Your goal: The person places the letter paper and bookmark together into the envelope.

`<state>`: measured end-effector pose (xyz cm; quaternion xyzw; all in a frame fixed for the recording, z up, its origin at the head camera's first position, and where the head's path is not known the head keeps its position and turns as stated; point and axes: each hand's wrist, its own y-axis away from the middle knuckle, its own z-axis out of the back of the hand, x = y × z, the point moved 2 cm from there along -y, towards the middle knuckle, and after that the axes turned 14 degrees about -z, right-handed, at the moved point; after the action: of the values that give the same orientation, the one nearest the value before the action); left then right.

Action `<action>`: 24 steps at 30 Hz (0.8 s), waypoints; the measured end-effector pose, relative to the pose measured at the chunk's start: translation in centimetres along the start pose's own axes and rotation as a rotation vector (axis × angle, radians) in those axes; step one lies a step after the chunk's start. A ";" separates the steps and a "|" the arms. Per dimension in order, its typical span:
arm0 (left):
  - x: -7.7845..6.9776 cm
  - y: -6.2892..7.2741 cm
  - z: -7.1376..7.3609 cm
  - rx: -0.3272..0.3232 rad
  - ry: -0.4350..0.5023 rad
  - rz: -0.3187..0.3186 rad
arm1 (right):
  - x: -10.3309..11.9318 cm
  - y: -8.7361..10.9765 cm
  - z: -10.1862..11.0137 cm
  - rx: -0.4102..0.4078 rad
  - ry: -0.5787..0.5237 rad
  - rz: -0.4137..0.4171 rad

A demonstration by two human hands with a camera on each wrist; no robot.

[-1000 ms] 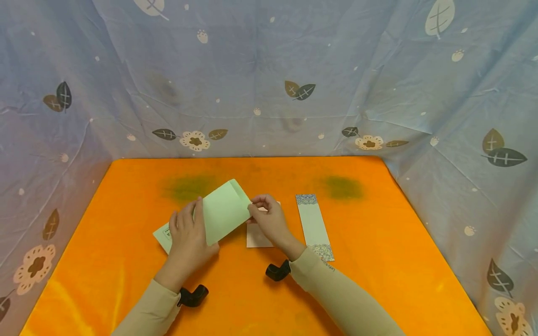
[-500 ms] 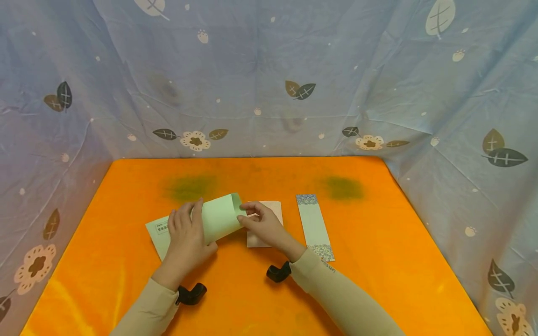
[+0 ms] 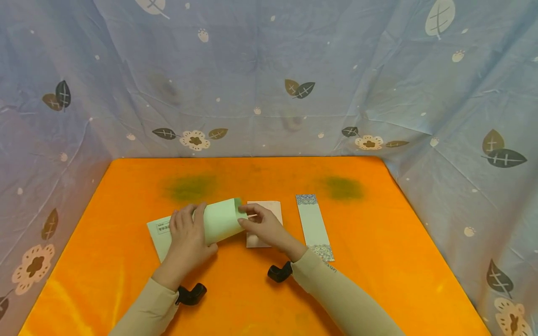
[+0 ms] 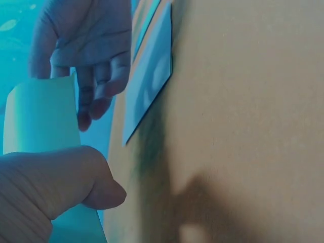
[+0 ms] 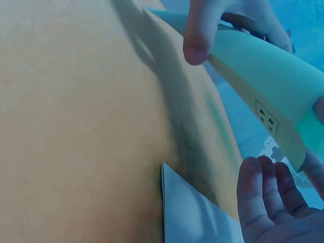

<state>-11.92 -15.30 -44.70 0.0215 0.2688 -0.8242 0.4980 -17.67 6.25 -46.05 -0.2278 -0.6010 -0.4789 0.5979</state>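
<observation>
My left hand (image 3: 189, 238) grips a pale green paper envelope (image 3: 222, 221) across its middle, thumb on the near edge and fingers over the far one. The envelope is bowed, so its right end gapes. Black print in a small box shows on it near the left end. My right hand (image 3: 269, 228) holds the edge at that open end between thumb and forefinger, its other fingers loosely bent, as the right wrist view shows. Beneath the right hand a pale pinkish square of paper (image 3: 275, 210) lies on the table, partly covered by the hand.
Right of the square lies a long white card strip (image 3: 314, 224) with blue patterned bands at both ends. An orange cloth (image 3: 378, 280) covers the table. Leaf-print grey-blue curtains (image 3: 256, 60) stand at the back and both sides. Black devices (image 3: 191, 295) are strapped to both wrists.
The envelope's right end has come down and swung towards level, and its mouth now bows wider. My right hand has shifted slightly left with it. The square and card strip stay put.
</observation>
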 end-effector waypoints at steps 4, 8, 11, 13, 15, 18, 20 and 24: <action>-0.1 0.0 -0.1 0.018 0.008 -0.018 | -0.1 -0.1 0.1 -0.014 0.022 -0.010; -0.1 0.0 -0.1 0.023 0.005 -0.028 | -0.2 -0.3 0.2 -0.010 0.026 -0.018; 0.0 0.0 -0.1 0.026 0.008 -0.021 | 0.3 0.1 0.5 0.003 0.032 -0.015; 0.0 0.0 -0.1 0.027 0.013 -0.011 | 0.6 0.3 0.8 0.012 0.020 0.001; 0.1 0.1 -0.1 0.029 0.018 0.000 | 0.5 0.3 1.4 -0.008 0.040 0.011; 0.2 0.2 0.0 0.029 0.025 0.011 | -0.2 -0.1 2.7 -0.070 0.093 0.023; 0.3 0.2 0.0 0.029 0.023 0.012 | -0.8 -0.3 3.6 -0.132 0.166 0.004; 0.4 0.4 -0.1 0.023 0.013 0.003 | -1.2 -0.4 5.2 -0.225 0.277 -0.031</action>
<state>-11.85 -15.75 -45.03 0.0329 0.2626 -0.8261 0.4975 -20.36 10.81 -46.38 -0.2159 -0.4589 -0.5792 0.6382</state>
